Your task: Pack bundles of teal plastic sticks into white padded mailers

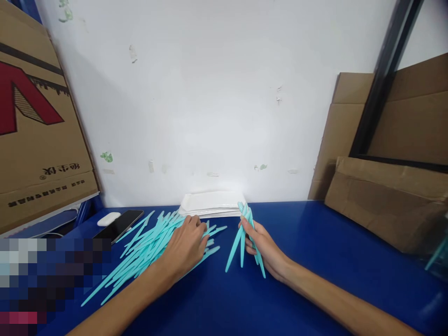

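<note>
Many slim turquoise plastic sticks, tapered at one end, lie in a loose pile on the left of the blue tabletop. My left hand rests over the right part of this pile with its fingers curled down. Its fingertips are hidden, so what they grip does not show. Off to the right, my right hand is closed around several turquoise sticks, held just above the table. Their lower ends fan apart and point down, while the upper ends cross above my thumb.
A stack of white flat packets lies against the wall behind the pile. A black phone and a white earbud case are at the left. Cardboard boxes stand at the left and right.
</note>
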{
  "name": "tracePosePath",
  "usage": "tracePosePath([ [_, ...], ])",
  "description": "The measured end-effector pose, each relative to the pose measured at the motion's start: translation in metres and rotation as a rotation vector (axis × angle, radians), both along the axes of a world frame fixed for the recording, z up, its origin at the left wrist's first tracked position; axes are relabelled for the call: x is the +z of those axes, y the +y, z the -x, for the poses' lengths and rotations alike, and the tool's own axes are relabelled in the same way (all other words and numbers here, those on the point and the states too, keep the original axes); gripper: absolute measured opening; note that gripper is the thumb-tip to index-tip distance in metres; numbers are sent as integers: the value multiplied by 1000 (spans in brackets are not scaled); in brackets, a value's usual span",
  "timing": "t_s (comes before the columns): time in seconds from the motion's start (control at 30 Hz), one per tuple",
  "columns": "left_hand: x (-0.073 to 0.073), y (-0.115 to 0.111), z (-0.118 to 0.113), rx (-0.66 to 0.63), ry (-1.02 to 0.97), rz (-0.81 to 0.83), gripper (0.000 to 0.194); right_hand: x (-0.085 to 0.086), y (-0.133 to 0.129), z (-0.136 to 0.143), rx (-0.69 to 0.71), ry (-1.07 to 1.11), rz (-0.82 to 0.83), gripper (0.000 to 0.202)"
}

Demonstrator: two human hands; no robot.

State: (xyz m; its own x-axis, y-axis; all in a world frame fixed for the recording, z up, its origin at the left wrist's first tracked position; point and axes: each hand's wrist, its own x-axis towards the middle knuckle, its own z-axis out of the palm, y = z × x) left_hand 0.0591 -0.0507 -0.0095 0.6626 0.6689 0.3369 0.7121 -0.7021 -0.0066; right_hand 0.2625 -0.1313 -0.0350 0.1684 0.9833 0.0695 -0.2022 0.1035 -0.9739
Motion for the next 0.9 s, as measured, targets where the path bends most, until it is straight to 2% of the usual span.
tracePosePath([
  [0.17,-3,-1,-1,74,89,50,22,-4,1,-4,-52,-59,36,52],
  [0.3,-1,-4,-5,112,199,15,30,-2,1,-2,51,-16,-39,48],
  [0.4,0,-2,-4,138,209,9,34,2,-1,1,83,41,-37,44],
  [0.5,1,-2,-2,111,35,44,31,4,-2,2,43,60,-15,40],
  [0.67,3,-13,-8,-134,-413,266,22,1,0,2,21,122,-22,35],
  [0.8,2,-27,-18,-233,-507,467,25,4,-4,7,85,206,-24,37],
  [0.9,-4,-34,-22,-247,-525,545,26,6,-7,10,120,249,-22,41],
])
